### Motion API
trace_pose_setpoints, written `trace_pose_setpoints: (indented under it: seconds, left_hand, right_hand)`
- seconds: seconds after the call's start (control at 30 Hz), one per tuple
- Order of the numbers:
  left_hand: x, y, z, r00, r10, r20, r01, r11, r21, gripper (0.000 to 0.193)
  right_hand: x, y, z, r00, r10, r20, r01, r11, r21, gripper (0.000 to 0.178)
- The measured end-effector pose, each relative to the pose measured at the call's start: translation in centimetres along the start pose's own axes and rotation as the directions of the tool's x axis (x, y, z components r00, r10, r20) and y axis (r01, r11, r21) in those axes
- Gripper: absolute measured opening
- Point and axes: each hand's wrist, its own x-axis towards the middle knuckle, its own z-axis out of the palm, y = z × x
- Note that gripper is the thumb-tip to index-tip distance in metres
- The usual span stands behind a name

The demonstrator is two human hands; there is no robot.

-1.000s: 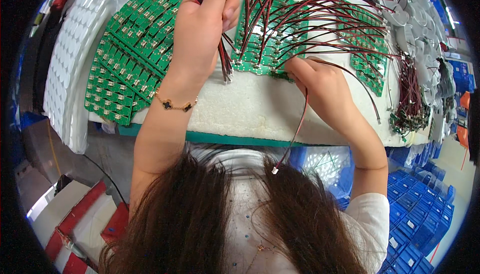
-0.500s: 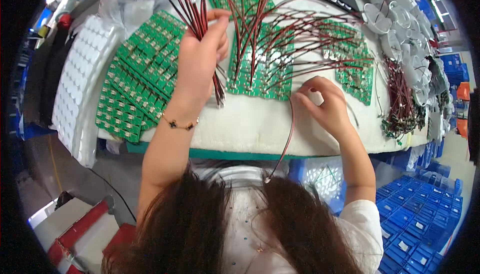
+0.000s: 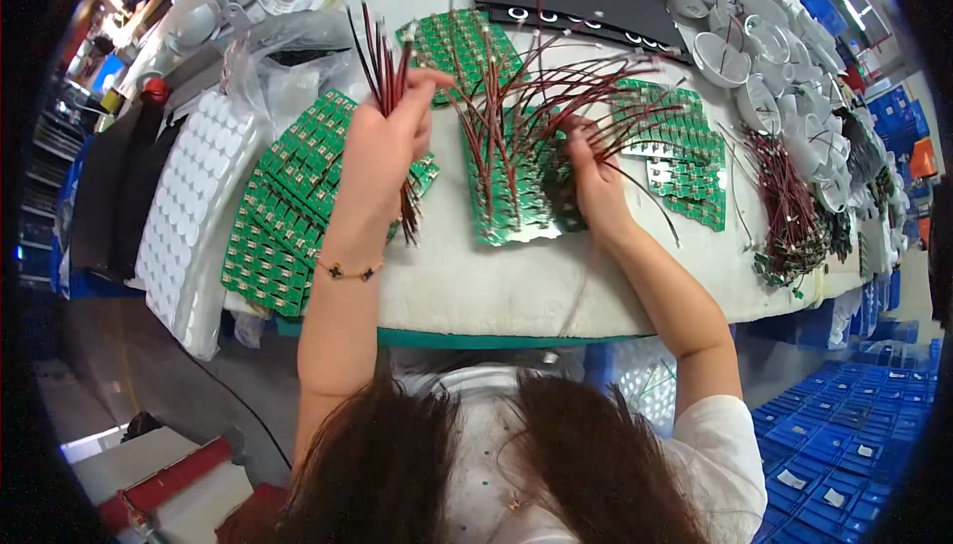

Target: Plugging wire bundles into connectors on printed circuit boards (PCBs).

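Note:
My left hand (image 3: pixel 382 152) is closed round a bundle of thin red-and-black wires (image 3: pixel 369 63), whose ends stick out above and below the fist. To its right lies a green circuit board panel (image 3: pixel 504 221) with many such wires (image 3: pixel 486 142) rising from it and fanning right. At the panel's right side, my right hand (image 3: pixel 601 192) is closed on some of those wires, fingertips partly hidden among them. One blurred wire (image 3: pixel 579 301) runs down over the table's front edge, ending in a small white connector (image 3: pixel 550 356).
Stacked green panels (image 3: pixel 288 206) lie left, others (image 3: pixel 685 182) right and one (image 3: pixel 462 48) behind. A white sheet of round pieces (image 3: pixel 194 216) stands far left. At the right are a wire heap (image 3: pixel 784 187) and white cups (image 3: pixel 723 58). Blue crates (image 3: pixel 844 435) stand below right.
My right hand has moved up and inward from beside the panel's lower right corner into the wires, its fingers closing there. My left hand keeps its bundle. The whole view has shifted somewhat.

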Motion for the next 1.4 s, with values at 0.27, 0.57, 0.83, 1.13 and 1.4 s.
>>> trace_pose_setpoints:
  seconds: [0.27,0.57,0.83,1.13,1.4]
  left_hand:
    - [14.0,1.2,-1.8,0.973,0.213,0.086,-0.192,0.548,0.814,0.032]
    - [20.1,-2.8,-1.6,0.996,-0.041,0.085,-0.077,0.170,0.983,0.062]
    - [20.6,-1.2,-1.1,0.952,-0.258,-0.164,0.257,0.387,0.886,0.047]
    - [20.2,5.5,-5.4,0.971,0.237,-0.021,-0.192,0.832,0.521,0.024]
    - [2.9,9.5,-2.4,0.981,0.194,-0.026,-0.171,0.913,0.369,0.041]
  right_hand:
    - [1.4,1.4,-3.6,0.969,-0.075,-0.234,0.032,0.982,-0.184,0.039]
    - [1.5,-0.8,-3.9,0.937,-0.169,-0.305,0.104,0.970,-0.218,0.038]
    - [1.4,0.2,-4.2,0.938,-0.257,-0.232,0.213,0.957,-0.199,0.040]
    - [7.7,-0.1,-5.4,0.905,-0.424,-0.027,0.413,0.893,-0.178,0.018]
    - [11.4,1.9,-5.4,0.957,-0.285,-0.059,0.254,0.915,-0.313,0.032]
